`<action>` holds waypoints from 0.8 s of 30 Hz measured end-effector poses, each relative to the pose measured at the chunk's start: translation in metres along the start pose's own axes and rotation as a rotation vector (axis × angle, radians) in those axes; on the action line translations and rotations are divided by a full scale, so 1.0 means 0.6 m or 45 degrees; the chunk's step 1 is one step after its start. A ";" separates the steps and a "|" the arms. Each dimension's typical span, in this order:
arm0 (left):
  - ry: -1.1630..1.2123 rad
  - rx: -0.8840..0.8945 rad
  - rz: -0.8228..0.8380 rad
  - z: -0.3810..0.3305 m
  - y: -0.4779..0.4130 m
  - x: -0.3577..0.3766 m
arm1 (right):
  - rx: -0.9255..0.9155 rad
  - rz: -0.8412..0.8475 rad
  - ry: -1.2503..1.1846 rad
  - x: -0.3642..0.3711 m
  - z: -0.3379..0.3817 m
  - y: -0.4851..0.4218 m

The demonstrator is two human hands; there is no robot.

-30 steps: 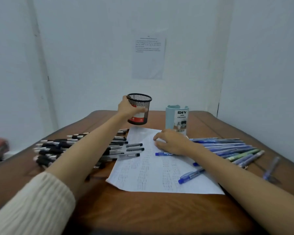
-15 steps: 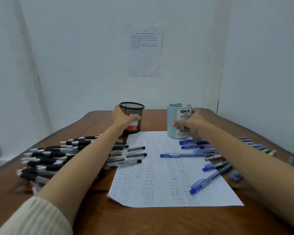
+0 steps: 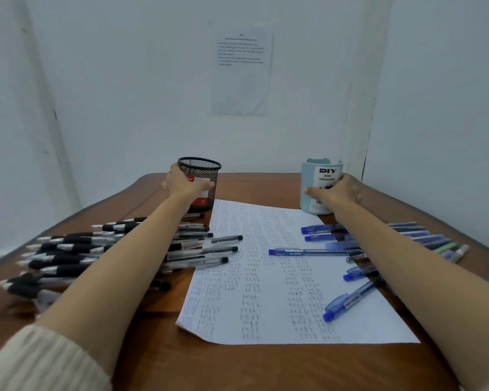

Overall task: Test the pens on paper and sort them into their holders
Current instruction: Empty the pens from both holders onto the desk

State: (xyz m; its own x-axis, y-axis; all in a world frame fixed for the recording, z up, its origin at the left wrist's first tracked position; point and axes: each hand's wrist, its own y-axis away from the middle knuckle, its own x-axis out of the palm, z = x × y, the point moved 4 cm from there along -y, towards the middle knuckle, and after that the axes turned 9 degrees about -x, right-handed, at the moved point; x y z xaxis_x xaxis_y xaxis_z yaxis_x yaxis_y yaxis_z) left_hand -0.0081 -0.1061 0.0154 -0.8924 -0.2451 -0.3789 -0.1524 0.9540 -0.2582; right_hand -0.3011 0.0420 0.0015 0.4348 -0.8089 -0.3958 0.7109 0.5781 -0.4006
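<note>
While both arms reach out across the tabletop [image 3: 237,368], each hand has hold of one holder at the far edge of the paper [image 3: 266,292]. The left hand [image 3: 185,185] has its grip clamped round the side of the black mesh cup [image 3: 206,170], just beyond the paper's far left corner, with the thumb laid across the front. The right hand [image 3: 339,191] has its grip clamped on the pale blue organizer [image 3: 321,176], which touches the far right corner, fingers curled round its wall. Both holders stand upright, and no pen sticks out of either.

The black pens [image 3: 68,255] lie heaped to the left of the paper, a few ends overlapping its left edge. The blue pens [image 3: 316,252] lie to its right and partly on it. The layout looks deliberate: each holder sits on the side of the paper where one colour lies, so a tested pen has a short way to go. The paper, covered in columns of short strokes, lies between the piles within reach of both hands. Sorting seems not yet begun.
</note>
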 end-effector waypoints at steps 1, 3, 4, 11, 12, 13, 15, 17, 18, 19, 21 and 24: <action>-0.006 -0.002 0.001 0.000 -0.001 -0.001 | -0.016 0.007 0.018 -0.001 0.002 0.003; -0.003 -0.026 0.001 0.002 -0.006 -0.003 | -0.048 0.026 0.053 0.000 0.003 0.005; 0.002 -0.038 0.003 0.003 -0.008 -0.004 | -0.055 0.031 0.066 0.000 0.003 0.007; 0.055 -0.075 0.035 0.009 -0.008 -0.007 | -0.068 0.080 0.180 0.002 0.012 0.024; 0.064 -0.078 0.038 0.009 -0.008 -0.008 | -0.075 0.092 0.205 0.003 0.012 0.026; 0.067 -0.078 0.041 0.009 -0.008 -0.008 | -0.081 0.099 0.217 0.003 0.013 0.027; 0.071 -0.086 0.044 0.007 -0.004 -0.010 | -0.085 0.093 0.193 0.002 0.015 0.030; 0.048 -0.095 0.024 0.001 0.006 -0.012 | -0.077 0.054 0.132 0.000 0.021 0.037; 0.023 -0.094 0.001 -0.006 0.015 -0.016 | -0.083 -0.008 0.093 -0.004 0.028 0.041; 0.013 -0.084 -0.046 -0.016 0.027 -0.024 | -0.117 -0.100 0.061 -0.009 0.038 0.046; 0.101 -0.036 -0.220 -0.041 0.049 -0.044 | -0.275 -0.306 0.044 -0.021 0.065 0.060; 0.231 0.147 -0.533 -0.085 0.078 -0.078 | -0.521 -0.412 0.030 -0.028 0.115 0.089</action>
State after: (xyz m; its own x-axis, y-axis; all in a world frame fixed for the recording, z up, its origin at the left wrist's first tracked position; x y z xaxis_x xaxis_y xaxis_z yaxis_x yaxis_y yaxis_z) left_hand 0.0049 -0.0409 0.0666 -0.8258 -0.5605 -0.0620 -0.4759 0.7516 -0.4567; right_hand -0.2325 0.0792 0.0436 0.2123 -0.9533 -0.2150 0.5304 0.2972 -0.7940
